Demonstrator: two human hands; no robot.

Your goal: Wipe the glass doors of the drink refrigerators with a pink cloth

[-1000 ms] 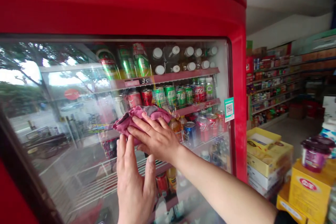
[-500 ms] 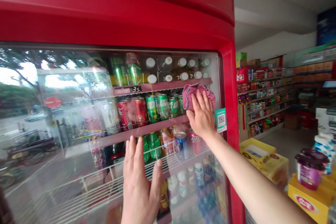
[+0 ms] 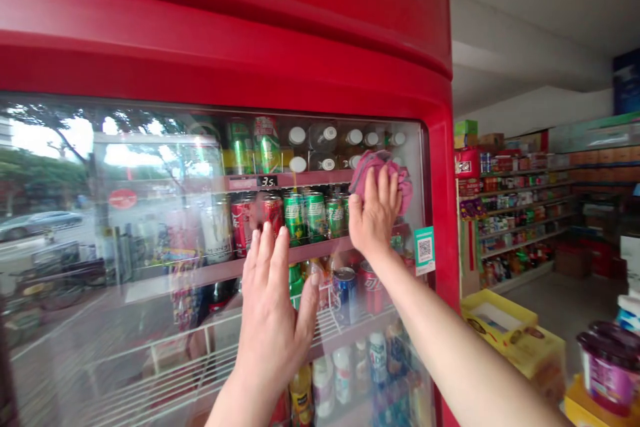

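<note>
My right hand (image 3: 375, 213) is spread flat, pressing a crumpled pink cloth (image 3: 386, 170) against the glass door (image 3: 150, 167) of the red drinks cooler (image 3: 225, 40), near the door's upper right corner, above a QR-code sticker (image 3: 425, 250). My left hand (image 3: 273, 297) is spread open lower down, fingers up, in front of the glass, with shelved cans (image 3: 305, 217) behind it.

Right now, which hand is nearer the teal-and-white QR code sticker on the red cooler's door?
Right hand is nearer, just left of the sticker; left hand is farther left and lower.
</note>
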